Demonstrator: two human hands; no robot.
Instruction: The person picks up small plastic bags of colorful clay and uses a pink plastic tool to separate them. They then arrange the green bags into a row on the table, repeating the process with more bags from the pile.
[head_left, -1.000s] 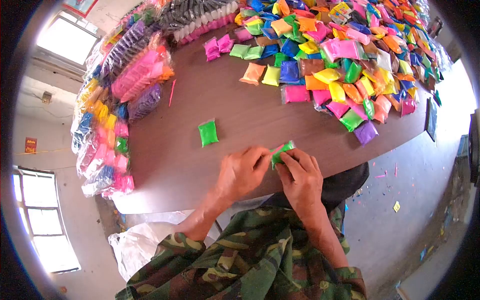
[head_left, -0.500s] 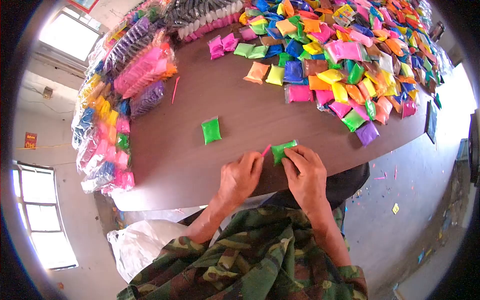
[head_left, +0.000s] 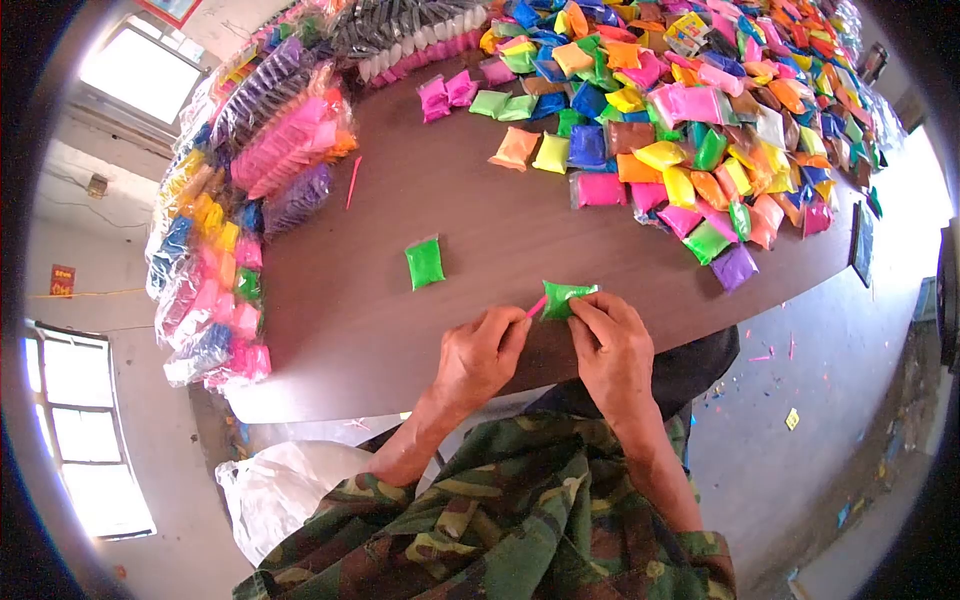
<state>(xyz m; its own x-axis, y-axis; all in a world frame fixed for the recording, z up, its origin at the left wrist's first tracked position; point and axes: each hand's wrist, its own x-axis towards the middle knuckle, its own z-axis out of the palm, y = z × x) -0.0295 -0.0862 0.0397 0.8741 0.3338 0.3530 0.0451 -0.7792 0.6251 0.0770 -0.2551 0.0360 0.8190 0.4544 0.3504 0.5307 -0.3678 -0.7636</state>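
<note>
My left hand [head_left: 482, 352] is closed around a thin pink plastic stick [head_left: 537, 306], whose tip points up and right. The tip meets the left edge of a small clear packet with bright green filling [head_left: 558, 298]. My right hand [head_left: 612, 335] pinches this packet at its right side, thumb and forefinger covering part of it. Up and left of my hands, a second green packet [head_left: 425, 263] lies flat on the brown table [head_left: 380, 330].
A large heap of packets in many colours [head_left: 690, 130] covers the table's far right. Bundled packets in clear bags [head_left: 215, 270] line the left edge. Another pink stick [head_left: 353, 183] lies near them. A white bag [head_left: 290, 490] hangs below the front edge.
The pink stick's tip has moved slightly right and now meets the green packet's left edge. The packet has turned a little in my right hand.
</note>
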